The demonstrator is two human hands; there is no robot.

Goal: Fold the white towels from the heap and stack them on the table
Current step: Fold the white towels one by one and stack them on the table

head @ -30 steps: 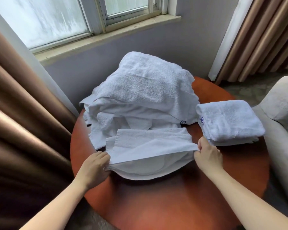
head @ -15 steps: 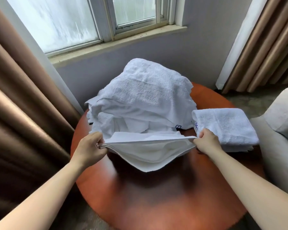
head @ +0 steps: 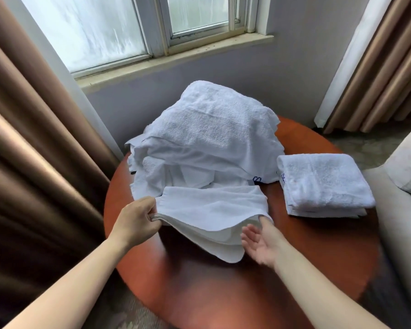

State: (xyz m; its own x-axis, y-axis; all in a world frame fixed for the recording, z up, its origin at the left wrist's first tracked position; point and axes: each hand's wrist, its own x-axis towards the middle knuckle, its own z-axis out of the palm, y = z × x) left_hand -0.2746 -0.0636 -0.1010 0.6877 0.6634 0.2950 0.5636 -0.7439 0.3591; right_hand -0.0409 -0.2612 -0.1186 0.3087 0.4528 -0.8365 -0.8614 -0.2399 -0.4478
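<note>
One towel (head: 211,210) mid-fold, draped at the near side of the table (head: 223,293), just in front of the heap (head: 207,138). Pinches its layered left end in the left hand (head: 138,219), fingers clamped on cloth. Offers the right hand (head: 261,243) palm-up, fingers spread, gripping nothing, at the sagging right edge. Likely calls next for catching that edge, folding across, then setting it on the folded stack (head: 323,184) at right.

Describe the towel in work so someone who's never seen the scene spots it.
Start at the round red-brown table under the window. In front of the loose heap, left of the neat folded stack, is the half-folded towel. It alone is pinched by the left hand, layers sagging.
</note>
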